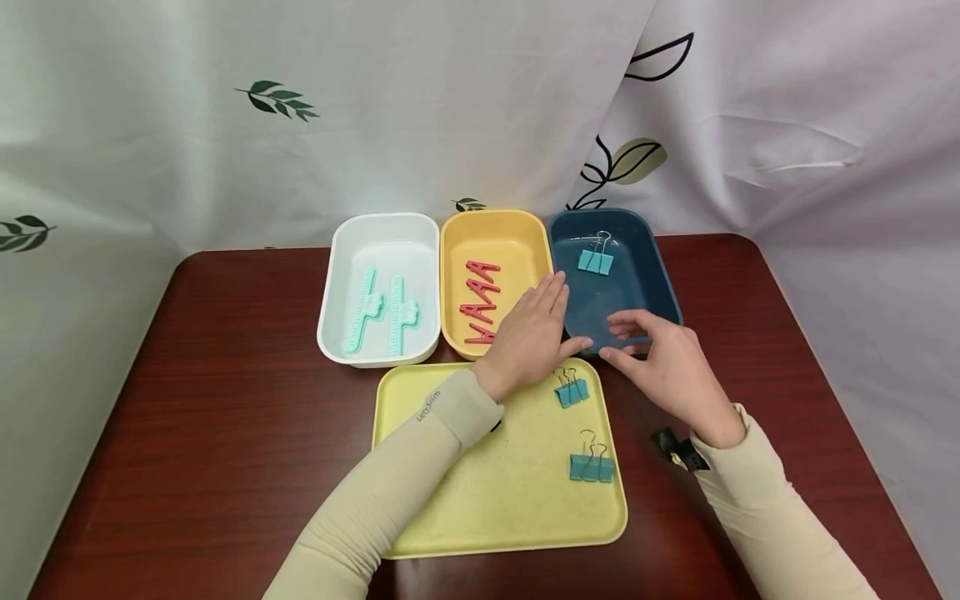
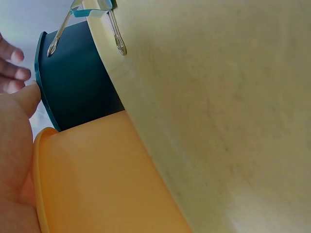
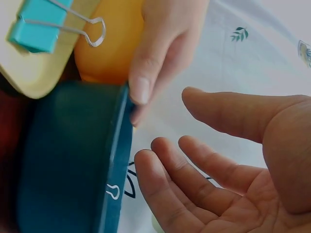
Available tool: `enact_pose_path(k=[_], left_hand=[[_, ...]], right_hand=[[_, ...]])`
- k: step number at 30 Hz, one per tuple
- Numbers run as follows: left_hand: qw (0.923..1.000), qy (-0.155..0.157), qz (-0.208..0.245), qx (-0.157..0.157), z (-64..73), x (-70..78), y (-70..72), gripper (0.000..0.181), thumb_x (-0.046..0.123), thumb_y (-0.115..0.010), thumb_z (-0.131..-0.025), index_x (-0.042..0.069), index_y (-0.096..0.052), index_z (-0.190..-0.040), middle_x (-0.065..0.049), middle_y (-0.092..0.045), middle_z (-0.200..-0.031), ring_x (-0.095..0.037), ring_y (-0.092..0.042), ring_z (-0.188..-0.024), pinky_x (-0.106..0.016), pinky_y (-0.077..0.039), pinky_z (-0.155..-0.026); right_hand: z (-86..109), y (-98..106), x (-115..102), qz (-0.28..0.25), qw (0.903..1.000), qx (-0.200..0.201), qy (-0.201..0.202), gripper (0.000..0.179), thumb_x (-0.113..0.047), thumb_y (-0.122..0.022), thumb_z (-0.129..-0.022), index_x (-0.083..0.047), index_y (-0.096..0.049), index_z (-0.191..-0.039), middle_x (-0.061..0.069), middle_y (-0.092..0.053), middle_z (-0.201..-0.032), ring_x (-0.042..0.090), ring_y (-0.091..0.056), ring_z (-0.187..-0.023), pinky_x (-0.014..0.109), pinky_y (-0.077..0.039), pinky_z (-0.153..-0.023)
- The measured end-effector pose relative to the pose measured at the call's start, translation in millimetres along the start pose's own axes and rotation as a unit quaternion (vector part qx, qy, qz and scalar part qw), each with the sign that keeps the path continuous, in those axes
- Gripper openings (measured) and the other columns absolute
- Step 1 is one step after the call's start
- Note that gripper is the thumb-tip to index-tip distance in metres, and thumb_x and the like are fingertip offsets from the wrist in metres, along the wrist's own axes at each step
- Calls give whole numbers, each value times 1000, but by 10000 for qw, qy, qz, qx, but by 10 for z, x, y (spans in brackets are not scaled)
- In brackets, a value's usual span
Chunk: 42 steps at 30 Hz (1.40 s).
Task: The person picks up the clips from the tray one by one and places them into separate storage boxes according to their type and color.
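My left hand [image 1: 528,333] reaches across the yellow tray [image 1: 495,517], its fingers straight over the side where the orange bin [image 1: 495,223] and the dark blue bin [image 1: 637,292] meet. In the right wrist view its thumb [image 3: 141,90] touches the blue bin's rim. My right hand [image 1: 671,367] hovers at the blue bin's near right corner, thumb apart from loosely bent fingers, holding nothing. One teal binder clip [image 1: 596,262] lies inside the blue bin. Two more, an upper binder clip [image 1: 572,392] and a lower binder clip [image 1: 592,467], lie on the tray's right side.
Several red clothespin-like clips [image 1: 480,287] lie in the orange bin. The white bin [image 1: 384,225] at the left contains two mint ruler-shaped clips [image 1: 364,312]. All bins stand side by side on a dark wooden table [image 1: 225,417], with a patterned curtain [image 1: 450,100] behind.
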<state>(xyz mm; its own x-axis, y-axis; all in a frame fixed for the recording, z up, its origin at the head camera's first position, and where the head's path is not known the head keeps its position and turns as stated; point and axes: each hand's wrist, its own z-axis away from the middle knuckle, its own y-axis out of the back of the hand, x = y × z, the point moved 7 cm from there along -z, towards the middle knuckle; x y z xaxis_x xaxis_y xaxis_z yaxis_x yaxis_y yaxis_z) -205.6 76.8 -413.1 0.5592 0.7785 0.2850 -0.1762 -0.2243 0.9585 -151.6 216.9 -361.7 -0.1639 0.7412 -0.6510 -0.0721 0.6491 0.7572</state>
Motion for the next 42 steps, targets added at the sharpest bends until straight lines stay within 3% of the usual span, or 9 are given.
enact_pose_path(k=[11, 18, 27, 33, 42], left_hand=[[10000, -53, -55, 55, -3, 14, -5, 84, 59, -44, -101, -1, -27, -157, -13, -11, -168, -25, -5, -155, -37, -9, -123], [9998, -71, -122, 134, 10, 8, 8, 84, 60, -44, -101, -2, -28, -156, -14, -13, -167, -26, -7, -154, -37, -11, -123], [9998, -55, -141, 122, 7, 2, 3, 85, 61, -44, -101, -1, -28, -157, -13, -12, -167, -25, -6, -154, -37, -11, -123], [9998, -67, -175, 117, 9, 11, -6, 85, 61, -44, -101, -1, -29, -157, -14, -12, -167, -25, -6, -154, -37, -10, -123], [9997, -75, -207, 129, 8, 8, 0, 84, 60, -43, -101, -1, -29, -156, -14, -12, -167, -25, -6, -154, -37, -10, -123]], right_hand=[[192, -158, 6, -125, 9997, 208, 60, 35, -7, -77, -89, 1, -66, -121, 13, -69, -102, 19, -67, -85, 40, -59, -77], [266, -314, 35, -183, 9998, -14, -115, 36, -6, -80, -86, 3, -67, -118, 13, -70, -102, 18, -67, -85, 36, -59, -76], [281, -515, 56, 207, 9990, -377, -111, 33, -9, -82, -84, 0, -70, -114, 8, -70, -98, 19, -66, -83, 39, -57, -74], [290, -586, 31, 505, 9980, -363, 51, 36, -10, -82, -83, 0, -70, -115, 5, -62, -88, 17, -54, -73, 37, -47, -67], [276, -678, 53, 559, 9977, -359, 124, 41, -10, -82, -82, 3, -69, -119, 15, -68, -112, 27, -64, -92, 46, -54, -80]])
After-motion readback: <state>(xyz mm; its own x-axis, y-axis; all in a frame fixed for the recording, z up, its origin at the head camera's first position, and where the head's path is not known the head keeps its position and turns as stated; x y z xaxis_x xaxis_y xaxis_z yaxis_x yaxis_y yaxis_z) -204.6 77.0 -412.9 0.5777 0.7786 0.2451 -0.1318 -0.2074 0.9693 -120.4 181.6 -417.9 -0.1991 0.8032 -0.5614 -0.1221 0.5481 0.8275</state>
